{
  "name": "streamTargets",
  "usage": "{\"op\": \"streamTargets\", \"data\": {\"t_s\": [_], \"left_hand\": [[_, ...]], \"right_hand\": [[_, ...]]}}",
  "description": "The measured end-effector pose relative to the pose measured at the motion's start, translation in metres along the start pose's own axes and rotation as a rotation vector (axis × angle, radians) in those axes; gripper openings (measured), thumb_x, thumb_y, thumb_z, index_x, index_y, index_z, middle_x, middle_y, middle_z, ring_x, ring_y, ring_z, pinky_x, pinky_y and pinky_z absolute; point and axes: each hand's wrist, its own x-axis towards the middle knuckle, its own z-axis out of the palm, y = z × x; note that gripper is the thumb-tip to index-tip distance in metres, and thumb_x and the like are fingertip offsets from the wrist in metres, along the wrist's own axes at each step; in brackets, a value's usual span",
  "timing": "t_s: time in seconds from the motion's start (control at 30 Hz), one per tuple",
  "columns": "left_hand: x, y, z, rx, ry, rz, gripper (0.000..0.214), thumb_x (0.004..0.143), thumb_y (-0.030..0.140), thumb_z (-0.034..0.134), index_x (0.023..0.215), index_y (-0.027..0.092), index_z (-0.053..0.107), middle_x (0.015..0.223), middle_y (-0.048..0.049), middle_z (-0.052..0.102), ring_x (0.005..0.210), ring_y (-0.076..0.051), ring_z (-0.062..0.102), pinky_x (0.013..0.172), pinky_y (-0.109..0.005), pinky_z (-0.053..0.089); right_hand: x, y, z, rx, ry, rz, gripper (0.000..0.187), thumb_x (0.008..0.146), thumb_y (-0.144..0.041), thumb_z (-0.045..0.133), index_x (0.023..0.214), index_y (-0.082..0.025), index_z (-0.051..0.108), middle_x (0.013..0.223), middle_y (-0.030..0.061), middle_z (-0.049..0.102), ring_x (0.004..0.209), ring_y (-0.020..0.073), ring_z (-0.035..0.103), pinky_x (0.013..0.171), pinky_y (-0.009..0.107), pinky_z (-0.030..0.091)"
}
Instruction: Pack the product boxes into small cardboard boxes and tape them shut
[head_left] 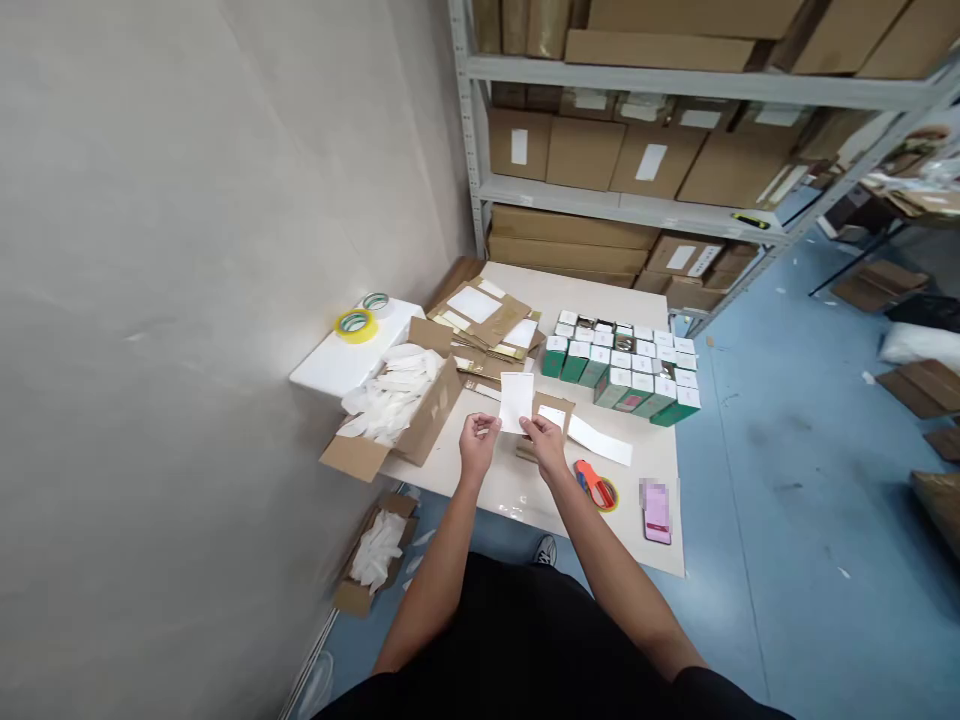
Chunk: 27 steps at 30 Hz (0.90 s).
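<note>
My left hand (480, 443) and right hand (545, 440) pinch the lower corners of a white paper sheet (517, 398) over the table (511, 488), with flattened cardboard (504, 326) at its eleven o'clock, green-and-white boxes (621, 385) towards three and an open carton (433, 414) at nine.

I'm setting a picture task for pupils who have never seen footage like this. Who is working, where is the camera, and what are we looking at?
There is no machine: a person works with two bare hands. This single picture comes from a camera worn on the head, looking forward and down.

The right hand pinches a white paper; the left hand is at its left edge, though its grip is unclear.

On the table are flattened cardboard, green-and-white boxes, a white strip and a phone.
</note>
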Motion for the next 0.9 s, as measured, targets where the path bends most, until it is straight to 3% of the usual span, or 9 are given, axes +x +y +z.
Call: {"op": "streamTargets", "data": {"t_s": [0.07,0.17,0.33,0.47,0.6,0.73,0.9], "left_hand": [[-0.001,-0.006,0.02,-0.117,-0.082,-0.101,0.043,0.073,0.051,0.081,0.09,0.021,0.056,0.081,-0.001,0.066,0.078,-0.016,0.065,0.078,-0.03,0.052],[-0.003,-0.015,0.043,-0.171,-0.159,-0.17,0.042,0.067,0.046,0.084,0.085,0.021,0.055,0.073,0.0031,0.062,0.069,-0.013,0.062,0.074,-0.028,0.05],[0.003,-0.035,0.067,-0.005,-0.18,-0.096,0.031,0.071,0.043,0.077,0.079,0.021,0.058,0.076,0.001,0.064,0.072,-0.014,0.062,0.075,-0.027,0.05],[0.013,-0.063,0.08,0.212,-0.194,-0.095,0.017,0.077,0.036,0.069,0.077,0.022,0.058,0.077,0.0007,0.065,0.074,-0.015,0.062,0.076,-0.027,0.05],[0.02,-0.096,0.087,0.391,-0.256,-0.163,0.008,0.082,0.029,0.063,0.079,0.023,0.057,0.076,0.0012,0.067,0.076,-0.016,0.064,0.077,-0.026,0.05],[0.025,-0.123,0.091,0.539,-0.349,-0.214,0.003,0.086,0.023,0.059,0.083,0.023,0.059,0.078,0.0014,0.069,0.075,-0.016,0.064,0.075,-0.026,0.046],[0.032,-0.142,0.095,0.665,-0.407,-0.227,0.006,0.091,0.02,0.057,0.088,0.024,0.06,0.083,0.0002,0.07,0.079,-0.017,0.064,0.073,-0.026,0.041]], "right_hand": [[0.0,0.003,-0.024,0.015,0.008,0.008,0.039,0.071,-0.06,0.078,0.077,-0.022,0.073,0.08,0.0025,0.07,0.078,0.0179,0.06,0.073,0.028,0.051],[0.002,0.01,-0.05,0.017,0.033,0.023,0.041,0.07,-0.061,0.079,0.077,-0.022,0.072,0.079,0.0019,0.069,0.078,0.0174,0.06,0.073,0.028,0.052],[0.023,0.036,-0.076,-0.055,0.149,0.061,0.044,0.066,-0.063,0.079,0.076,-0.021,0.07,0.077,0.0016,0.066,0.075,0.0188,0.062,0.065,0.028,0.052],[0.046,0.064,-0.083,-0.242,0.212,0.129,0.036,0.068,-0.055,0.077,0.075,-0.023,0.063,0.057,-0.0054,0.051,0.062,0.019,0.06,0.063,0.029,0.046],[0.064,0.091,-0.085,-0.455,0.361,0.158,0.035,0.069,-0.036,0.077,0.097,-0.024,0.06,0.061,-0.0071,0.055,0.067,0.0205,0.062,0.067,0.028,0.044],[0.075,0.115,-0.083,-0.619,0.401,0.21,0.026,0.074,-0.029,0.072,0.091,-0.026,0.052,0.064,-0.0065,0.056,0.069,0.0211,0.06,0.067,0.028,0.041],[0.085,0.133,-0.076,-0.676,0.429,0.279,0.024,0.078,-0.027,0.071,0.086,-0.027,0.048,0.067,-0.0049,0.057,0.071,0.0217,0.06,0.067,0.028,0.038]]}}
